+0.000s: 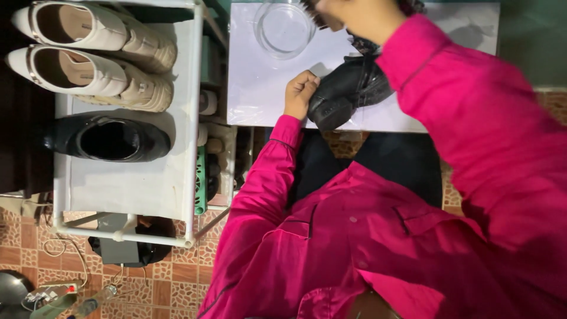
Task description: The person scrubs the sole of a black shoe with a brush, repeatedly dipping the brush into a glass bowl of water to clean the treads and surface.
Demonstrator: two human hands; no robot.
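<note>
A single head-worn camera looks steeply down, close over the white table (260,88) and shoe rack (127,183)

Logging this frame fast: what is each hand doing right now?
Left hand: closed, gripping the heel end of the black shoe.
Right hand: near the glass bowl, seems to hold something dark; grip cannot be told.

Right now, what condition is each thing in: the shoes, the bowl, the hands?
Black shoe: on its side on the white table.
Left hand: closed on that shoe's heel end.
Right hand: raised above the shoe; whether it holds anything is hard to tell.
Glass bowl: upright, looks empty.
Second black shoe: upright on the rack shelf.
Cream shoes: paired, upright.
</note>
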